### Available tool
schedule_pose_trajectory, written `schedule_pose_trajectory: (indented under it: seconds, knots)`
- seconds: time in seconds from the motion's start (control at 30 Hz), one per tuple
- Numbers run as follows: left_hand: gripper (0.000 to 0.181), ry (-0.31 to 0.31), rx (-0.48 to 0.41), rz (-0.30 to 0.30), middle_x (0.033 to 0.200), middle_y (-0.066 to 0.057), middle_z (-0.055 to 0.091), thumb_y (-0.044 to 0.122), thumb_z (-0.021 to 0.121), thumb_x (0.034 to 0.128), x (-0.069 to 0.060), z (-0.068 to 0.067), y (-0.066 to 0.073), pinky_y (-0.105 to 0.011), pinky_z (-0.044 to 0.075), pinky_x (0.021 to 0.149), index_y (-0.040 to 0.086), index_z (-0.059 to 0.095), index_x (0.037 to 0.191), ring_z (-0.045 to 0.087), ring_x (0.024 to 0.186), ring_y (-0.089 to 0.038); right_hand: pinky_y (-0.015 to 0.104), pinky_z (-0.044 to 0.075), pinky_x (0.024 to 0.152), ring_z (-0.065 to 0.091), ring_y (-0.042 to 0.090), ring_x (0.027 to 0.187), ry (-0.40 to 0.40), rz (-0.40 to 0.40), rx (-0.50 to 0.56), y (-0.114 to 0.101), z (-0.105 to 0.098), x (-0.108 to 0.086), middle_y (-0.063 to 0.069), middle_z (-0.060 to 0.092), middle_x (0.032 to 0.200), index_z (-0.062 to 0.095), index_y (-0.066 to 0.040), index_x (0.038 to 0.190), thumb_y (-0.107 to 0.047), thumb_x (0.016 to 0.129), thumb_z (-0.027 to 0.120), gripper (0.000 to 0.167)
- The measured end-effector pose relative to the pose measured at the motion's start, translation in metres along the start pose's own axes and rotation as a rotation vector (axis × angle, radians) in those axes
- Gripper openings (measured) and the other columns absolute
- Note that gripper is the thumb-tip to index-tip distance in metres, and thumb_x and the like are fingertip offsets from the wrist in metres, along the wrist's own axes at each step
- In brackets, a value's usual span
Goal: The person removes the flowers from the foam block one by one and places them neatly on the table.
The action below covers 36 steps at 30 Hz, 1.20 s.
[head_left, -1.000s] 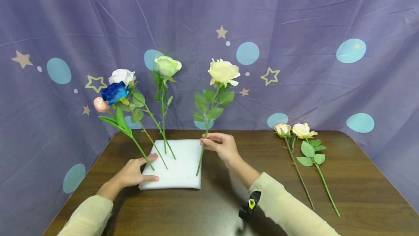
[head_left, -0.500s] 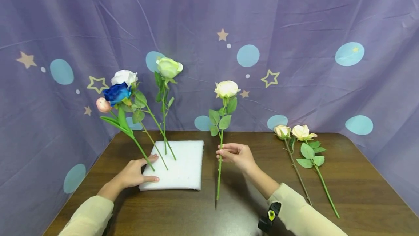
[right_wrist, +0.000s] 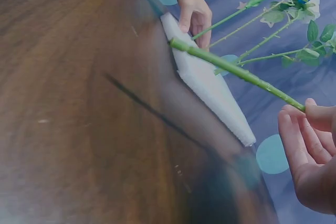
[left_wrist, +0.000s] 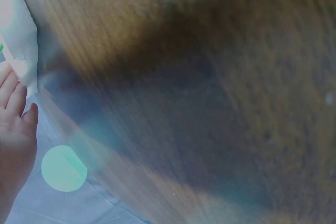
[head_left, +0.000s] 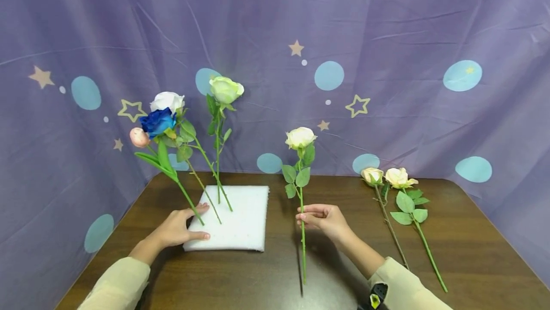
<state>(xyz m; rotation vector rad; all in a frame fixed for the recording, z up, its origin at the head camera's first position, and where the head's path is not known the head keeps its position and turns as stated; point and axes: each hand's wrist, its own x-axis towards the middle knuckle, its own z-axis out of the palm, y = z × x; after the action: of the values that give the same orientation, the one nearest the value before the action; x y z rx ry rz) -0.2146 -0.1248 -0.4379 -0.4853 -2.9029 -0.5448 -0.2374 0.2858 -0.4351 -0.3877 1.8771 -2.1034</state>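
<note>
A white foam block (head_left: 240,219) lies on the table with several stems standing in it: a pink bud (head_left: 139,137), a blue rose (head_left: 158,122), a white rose (head_left: 167,102) and a pale green rose (head_left: 226,90). The left hand (head_left: 174,228) rests on the block's left side, thumb and fingers spread around the pink bud's stem. Right of the block, the right hand (head_left: 328,221) pinches the stem of an upright cream rose (head_left: 300,138). In the right wrist view the stem's lower end (right_wrist: 210,57) points away from the right hand (right_wrist: 315,156).
Two cream-peach roses, one (head_left: 372,176) beside the other (head_left: 399,178), lie on the table (head_left: 343,272) at the right, stems toward the front. A purple curtain (head_left: 266,23) with stars and blue circles hangs behind the table.
The right hand has carried the cream rose right and toward the front, away from above the block, and lower. The left hand has stayed on the block.
</note>
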Motion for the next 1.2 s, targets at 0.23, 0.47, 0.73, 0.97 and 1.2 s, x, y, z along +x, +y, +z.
schedule_pose_trajectory:
  seconds: [0.23,0.47,0.73,0.97,1.2]
  knots:
    - [0.08,0.007,0.007,0.016,0.13,-0.019,0.062,0.048,0.083,0.0653,0.001,-0.002,0.003,-0.054,0.048,0.098,0.004,0.061,0.129,0.06,0.117,-0.043,0.037,0.06,0.084,0.074,0.011,0.083,-0.042,0.004,0.001,0.005,-0.01,-0.016,0.008,0.076,0.095,0.049,0.026,0.12,-0.004,0.088,0.065,0.046]
    - [0.08,0.004,-0.003,0.016,0.13,-0.021,0.062,0.047,0.083,0.0659,0.0,-0.001,0.003,-0.054,0.048,0.098,0.003,0.061,0.129,0.059,0.118,-0.043,0.032,0.06,0.083,0.072,0.007,0.082,-0.022,0.016,-0.049,0.009,-0.021,-0.026,0.015,0.074,0.103,0.05,0.025,0.12,-0.005,0.09,0.064,0.045]
    - [0.081,0.007,0.001,0.015,0.13,-0.02,0.062,0.048,0.083,0.0657,0.0,0.001,0.0,-0.054,0.048,0.098,0.004,0.06,0.129,0.059,0.118,-0.043,0.03,0.06,0.082,0.072,0.006,0.085,-0.005,0.041,-0.055,0.014,-0.035,-0.037,0.004,0.076,0.099,0.048,0.026,0.121,-0.009,0.089,0.066,0.05]
    - [0.08,0.009,-0.013,0.01,0.131,-0.019,0.062,0.048,0.083,0.0657,0.0,0.001,0.0,-0.055,0.047,0.099,0.004,0.061,0.129,0.059,0.118,-0.043,0.027,0.06,0.082,0.072,0.005,0.086,0.012,0.075,-0.077,0.017,-0.049,-0.051,0.006,0.076,0.102,0.048,0.025,0.123,-0.011,0.09,0.066,0.052]
    - [0.081,0.001,-0.023,0.008,0.131,-0.02,0.061,0.048,0.083,0.0662,-0.001,0.0,0.001,-0.055,0.047,0.099,0.004,0.06,0.13,0.058,0.119,-0.043,0.026,0.059,0.082,0.071,0.005,0.086,0.01,0.089,-0.09,0.018,-0.066,-0.064,0.003,0.076,0.102,0.047,0.024,0.124,-0.011,0.091,0.064,0.051]
